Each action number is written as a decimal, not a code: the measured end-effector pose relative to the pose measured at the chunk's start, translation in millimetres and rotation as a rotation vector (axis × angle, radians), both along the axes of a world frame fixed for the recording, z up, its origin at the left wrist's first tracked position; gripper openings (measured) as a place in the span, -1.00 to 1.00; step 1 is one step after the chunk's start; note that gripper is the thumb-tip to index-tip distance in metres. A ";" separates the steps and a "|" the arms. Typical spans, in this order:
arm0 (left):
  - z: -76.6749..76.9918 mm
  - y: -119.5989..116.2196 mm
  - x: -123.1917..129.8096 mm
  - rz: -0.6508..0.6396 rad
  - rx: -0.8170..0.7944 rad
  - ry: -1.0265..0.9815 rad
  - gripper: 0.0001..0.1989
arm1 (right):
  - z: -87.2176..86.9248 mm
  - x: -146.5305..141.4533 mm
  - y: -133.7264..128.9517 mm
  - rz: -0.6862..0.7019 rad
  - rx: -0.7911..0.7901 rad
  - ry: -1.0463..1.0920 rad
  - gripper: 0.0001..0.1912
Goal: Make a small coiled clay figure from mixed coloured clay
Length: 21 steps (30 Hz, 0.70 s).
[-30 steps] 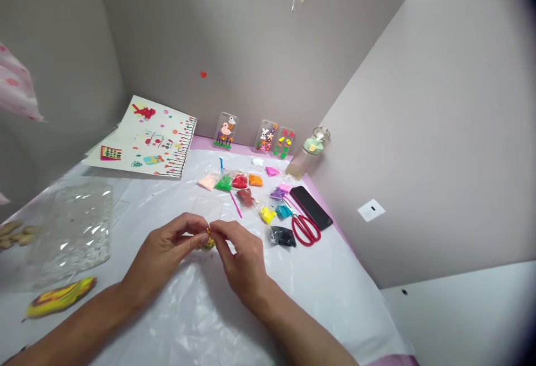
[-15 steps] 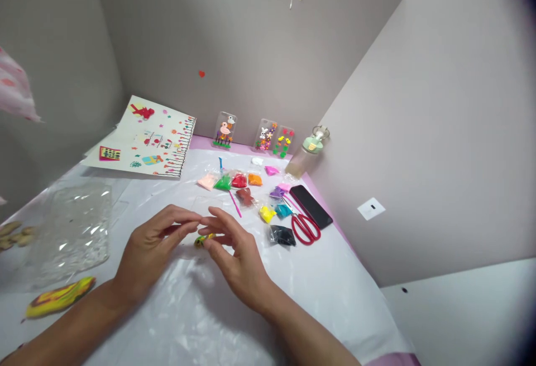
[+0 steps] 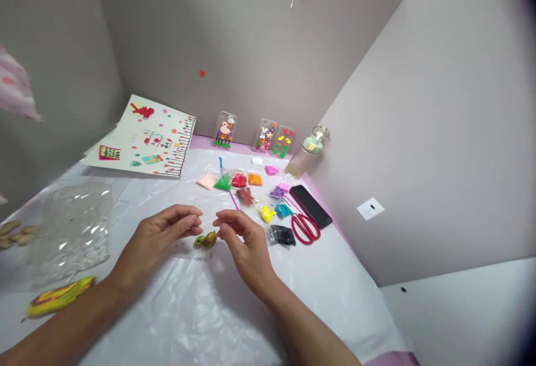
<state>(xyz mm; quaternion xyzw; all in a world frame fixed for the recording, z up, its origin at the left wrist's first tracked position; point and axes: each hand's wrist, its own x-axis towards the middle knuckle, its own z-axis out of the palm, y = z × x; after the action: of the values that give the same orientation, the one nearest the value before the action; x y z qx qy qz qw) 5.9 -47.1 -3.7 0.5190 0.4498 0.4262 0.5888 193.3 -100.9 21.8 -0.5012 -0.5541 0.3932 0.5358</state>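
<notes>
A small green, yellow and brown clay figure, shaped like a bird, lies on a clear phone case in front of me. My left hand hovers just left of the figure, its thumb and fingertips pinched together. To the right, my right hand is curled with thumb and index finger close together. The fingertips of the two hands are apart. Anything between either set of fingertips is too small or hidden to name. Neither hand appears to grip the figure.
Several clay packets, red scissors, a phone and a bottle are to the right. Decorated phone cases lean on the wall. At left are a decorated sketchbook, a plastic tray and a yellow clay pack.
My hands, whose fingertips met over the figure, have drawn apart. The right fingers have curled in and moved right, leaving more of the clay figure in sight.
</notes>
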 end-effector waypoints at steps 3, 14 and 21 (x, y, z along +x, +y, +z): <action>-2.9 0.6 -0.3 -0.022 -0.043 -0.060 -0.66 | 0.3 0.7 0.3 -0.003 0.004 -0.002 -0.82; 7.7 -1.8 3.5 0.018 -0.100 -0.187 -0.67 | 2.2 0.6 -0.2 -0.012 0.030 -0.002 -0.84; 9.5 -2.0 1.6 0.022 -0.124 -0.196 -0.67 | 0.4 3.6 2.8 -0.031 0.068 -0.074 -0.84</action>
<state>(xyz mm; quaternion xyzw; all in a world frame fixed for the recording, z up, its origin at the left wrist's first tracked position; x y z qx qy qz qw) 7.4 -49.0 5.8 0.4322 0.4212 0.4527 0.6564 196.9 -98.0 22.2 -0.5055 -0.5785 0.3470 0.5379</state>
